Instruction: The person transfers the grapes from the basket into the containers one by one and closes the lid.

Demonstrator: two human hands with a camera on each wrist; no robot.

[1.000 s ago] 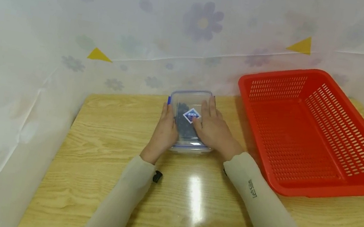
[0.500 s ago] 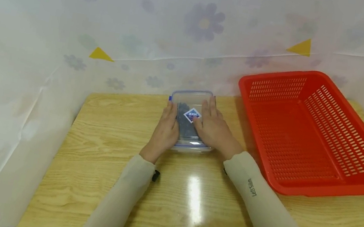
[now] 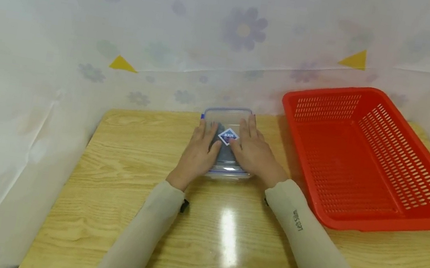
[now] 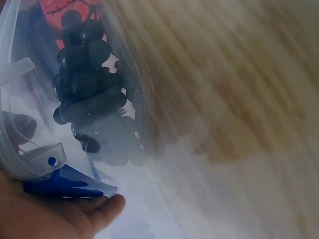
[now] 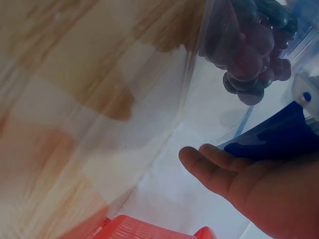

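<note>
A clear food storage box [image 3: 230, 172] with a blue-edged lid stands on the table, bearing a diamond-shaped label. Dark grapes [image 4: 82, 74] show through its wall. My left hand [image 3: 197, 152] lies along the left side, its thumb on the lid. In the left wrist view its straight fingers touch a blue latch flap [image 4: 70, 184] that stands out from the box. On the other side, my right hand [image 3: 255, 154] has its thumb on the lid near the label. Its extended fingers touch another blue latch flap [image 5: 274, 134], also tilted outward. Grapes [image 5: 249, 50] appear there too.
A red perforated basket [image 3: 360, 169] stands to the right of the box. Behind the wooden table [image 3: 133, 149] hangs a pale flowered sheet [image 3: 196, 34], with yellow triangles [image 3: 352, 59] on it.
My left thumb has moved from the box's side onto the lid, and that hand has shifted slightly right. The right hand and the box stay nearly still.
</note>
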